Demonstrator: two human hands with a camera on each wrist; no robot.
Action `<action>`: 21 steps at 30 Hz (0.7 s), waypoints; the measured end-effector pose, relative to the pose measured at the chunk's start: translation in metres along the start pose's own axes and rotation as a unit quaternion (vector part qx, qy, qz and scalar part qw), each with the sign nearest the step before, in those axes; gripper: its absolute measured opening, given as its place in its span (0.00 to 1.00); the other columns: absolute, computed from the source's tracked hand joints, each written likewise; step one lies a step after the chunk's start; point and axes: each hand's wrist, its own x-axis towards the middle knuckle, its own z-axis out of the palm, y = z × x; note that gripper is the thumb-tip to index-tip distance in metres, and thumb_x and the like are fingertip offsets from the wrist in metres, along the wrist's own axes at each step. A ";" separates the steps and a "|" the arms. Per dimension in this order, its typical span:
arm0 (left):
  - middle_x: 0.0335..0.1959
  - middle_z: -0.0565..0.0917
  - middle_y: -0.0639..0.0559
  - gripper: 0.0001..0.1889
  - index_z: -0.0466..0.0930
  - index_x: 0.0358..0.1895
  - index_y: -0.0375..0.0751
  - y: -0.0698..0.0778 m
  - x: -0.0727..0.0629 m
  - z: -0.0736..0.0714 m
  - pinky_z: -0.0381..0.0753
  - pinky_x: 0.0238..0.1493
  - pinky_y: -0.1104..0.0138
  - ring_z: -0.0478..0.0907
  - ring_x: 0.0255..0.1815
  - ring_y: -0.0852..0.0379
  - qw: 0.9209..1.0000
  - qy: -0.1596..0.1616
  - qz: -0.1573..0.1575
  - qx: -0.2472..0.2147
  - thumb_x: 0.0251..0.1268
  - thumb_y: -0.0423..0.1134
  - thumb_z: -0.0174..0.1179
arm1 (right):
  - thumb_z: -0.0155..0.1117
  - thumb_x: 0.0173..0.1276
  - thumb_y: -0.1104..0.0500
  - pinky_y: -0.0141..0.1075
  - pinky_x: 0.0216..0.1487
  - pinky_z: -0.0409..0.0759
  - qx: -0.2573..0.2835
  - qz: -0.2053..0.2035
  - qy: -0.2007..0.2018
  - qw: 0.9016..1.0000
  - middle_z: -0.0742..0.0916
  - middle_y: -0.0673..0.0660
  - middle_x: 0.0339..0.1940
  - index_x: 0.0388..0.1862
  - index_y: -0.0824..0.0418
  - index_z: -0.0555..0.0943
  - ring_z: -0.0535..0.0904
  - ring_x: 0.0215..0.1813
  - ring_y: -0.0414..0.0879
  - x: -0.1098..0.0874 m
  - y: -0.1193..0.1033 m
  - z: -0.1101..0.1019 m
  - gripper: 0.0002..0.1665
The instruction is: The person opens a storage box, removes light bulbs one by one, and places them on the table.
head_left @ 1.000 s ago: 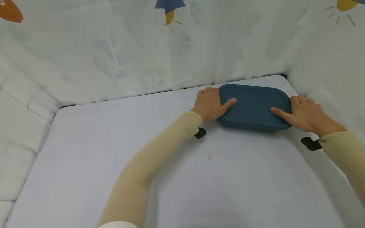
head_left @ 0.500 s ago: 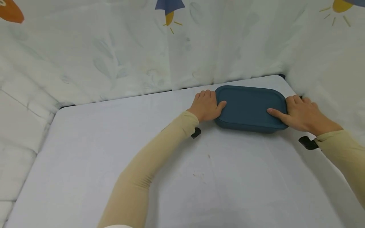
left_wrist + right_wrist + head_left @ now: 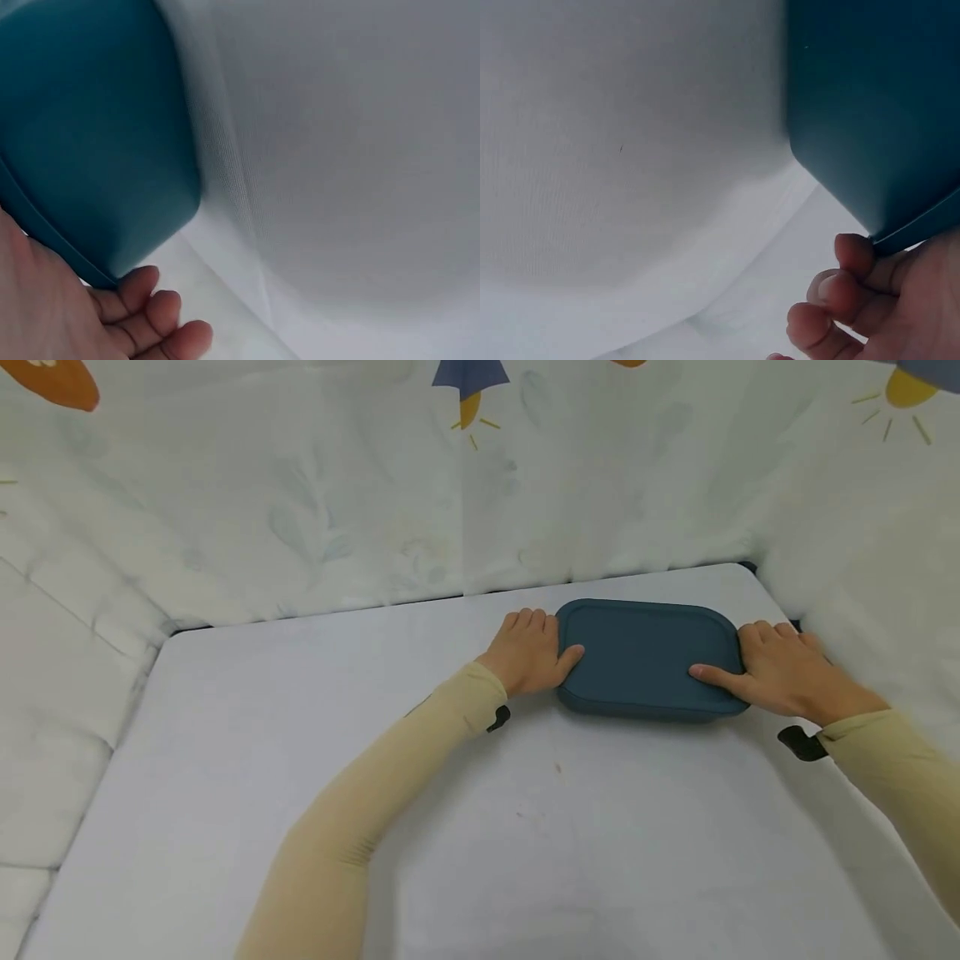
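Observation:
A dark teal lidded box (image 3: 637,656), oblong with rounded corners, stands at the back right of the white table (image 3: 300,735). My left hand (image 3: 528,652) grips its left end, thumb over the lid and fingers curled at the rim. At the opposite end my right hand (image 3: 783,668) holds it the same way, thumb lying on top. In the left wrist view, the box's side wall (image 3: 97,135) slopes down to the cloth, with fingertips curled right under the rim. The right wrist view shows fingers bent below the lid edge beside the wall (image 3: 877,97).
A white curtain (image 3: 360,485) with printed figures hangs right behind the table's back edge. White padded panels (image 3: 60,710) close off the left side, and more white cloth (image 3: 885,568) hangs at the right. Small faint marks (image 3: 557,768) spot the tabletop in front of the box.
Both hands have moved the box a little left and toward the front of the table. The left thumb now covers less of the lid. The head view has shifted slightly.

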 end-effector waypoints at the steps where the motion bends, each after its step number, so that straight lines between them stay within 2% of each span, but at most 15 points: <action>1: 0.60 0.75 0.44 0.35 0.68 0.65 0.36 -0.001 -0.004 0.000 0.65 0.75 0.53 0.69 0.66 0.46 1.000 0.002 0.000 0.001 0.81 0.64 0.30 | 0.51 0.68 0.22 0.53 0.43 0.65 -0.002 -0.002 0.002 1.000 0.80 0.67 0.41 0.47 0.72 0.72 0.74 0.47 0.65 0.000 -0.002 0.001 0.51; 8: 0.54 0.75 0.44 0.31 0.70 0.59 0.35 -0.011 -0.027 -0.001 0.65 0.72 0.54 0.69 0.61 0.46 1.000 0.001 -0.004 0.001 0.83 0.59 0.30 | 0.52 0.71 0.25 0.49 0.43 0.62 -0.005 -0.035 0.001 0.999 0.78 0.60 0.33 0.39 0.67 0.71 0.73 0.42 0.59 -0.001 -0.015 0.003 0.43; 16: 0.48 0.74 0.45 0.29 0.70 0.57 0.34 -0.024 -0.049 0.005 0.66 0.71 0.53 0.70 0.58 0.46 1.000 0.013 0.002 -0.020 0.83 0.57 0.31 | 0.56 0.73 0.31 0.46 0.43 0.61 0.007 -0.071 -0.003 0.997 0.77 0.57 0.33 0.39 0.64 0.71 0.73 0.42 0.54 -0.007 -0.026 0.007 0.34; 21: 0.45 0.72 0.46 0.28 0.70 0.55 0.34 -0.031 -0.065 0.007 0.66 0.69 0.54 0.69 0.54 0.46 1.000 0.015 -0.009 -0.016 0.82 0.56 0.32 | 0.55 0.73 0.31 0.46 0.44 0.60 0.004 -0.085 -0.001 0.996 0.75 0.56 0.32 0.38 0.63 0.71 0.72 0.41 0.53 -0.007 -0.040 0.008 0.34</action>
